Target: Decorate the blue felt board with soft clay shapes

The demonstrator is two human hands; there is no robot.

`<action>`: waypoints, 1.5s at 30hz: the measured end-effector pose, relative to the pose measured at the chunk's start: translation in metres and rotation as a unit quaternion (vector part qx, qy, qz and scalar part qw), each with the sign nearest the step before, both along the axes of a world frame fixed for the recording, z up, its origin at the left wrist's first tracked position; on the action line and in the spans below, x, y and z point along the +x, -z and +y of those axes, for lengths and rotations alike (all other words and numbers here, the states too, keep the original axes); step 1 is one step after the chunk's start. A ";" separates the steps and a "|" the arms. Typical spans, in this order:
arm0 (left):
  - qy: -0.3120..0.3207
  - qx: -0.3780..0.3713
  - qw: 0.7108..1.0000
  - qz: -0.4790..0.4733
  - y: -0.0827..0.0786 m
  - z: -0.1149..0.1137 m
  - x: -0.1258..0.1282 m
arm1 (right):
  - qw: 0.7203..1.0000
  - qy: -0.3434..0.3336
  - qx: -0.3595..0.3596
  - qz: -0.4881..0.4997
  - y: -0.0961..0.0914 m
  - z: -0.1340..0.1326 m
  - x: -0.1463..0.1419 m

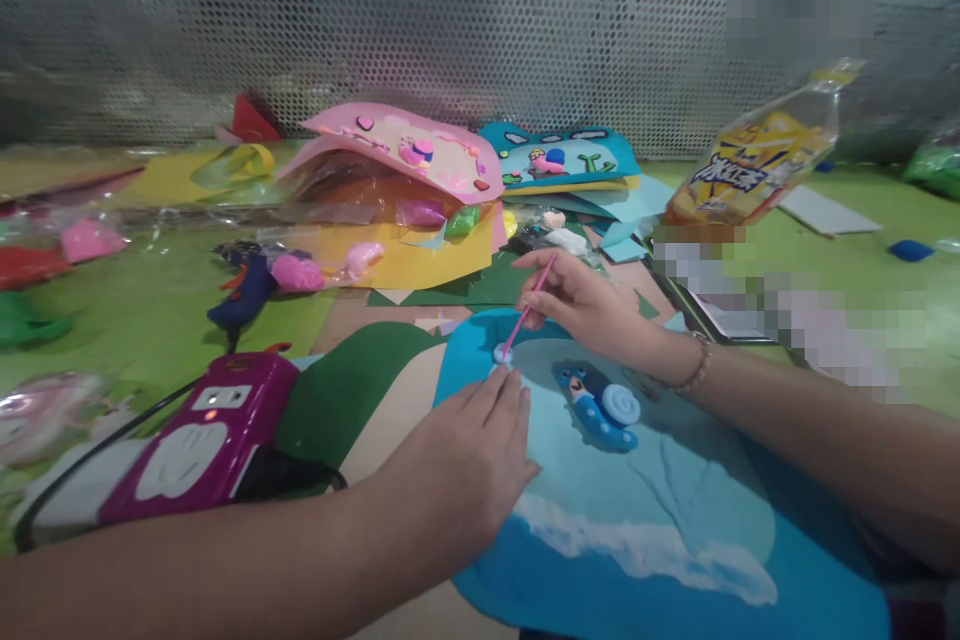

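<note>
My right hand (589,305) pinches a thin pink stick (529,308), its lower tip on a small pale clay piece (501,354) near the upper left edge of a blue craft sheet (600,585). Fingers stretched out, my left hand (472,450) lies on the left part of that sheet, its fingertips right by the clay piece. Whether they touch it I cannot tell. Between the hands, on the lighter blue centre, sits a blue clay snail (596,410) with a pale spiral shell. A white clay band (637,545) runs across below it.
On the left stands a purple power strip (217,430) with a black cable. Behind the sheet are a pink decorated sheet (420,152), a blue decorated sheet (562,160) and bagged clay lumps (296,272). A tilted drink bottle (757,155) is at back right, before a perforated metal panel (450,20).
</note>
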State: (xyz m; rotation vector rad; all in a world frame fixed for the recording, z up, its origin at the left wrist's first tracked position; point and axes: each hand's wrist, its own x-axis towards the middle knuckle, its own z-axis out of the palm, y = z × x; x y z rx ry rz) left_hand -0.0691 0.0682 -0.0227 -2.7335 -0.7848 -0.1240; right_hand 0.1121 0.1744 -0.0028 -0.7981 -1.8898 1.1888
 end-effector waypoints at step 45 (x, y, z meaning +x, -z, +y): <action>-0.006 0.034 0.999 -0.007 -0.001 -0.001 -0.001 | 0.997 0.033 -0.009 0.068 0.012 -0.002 0.001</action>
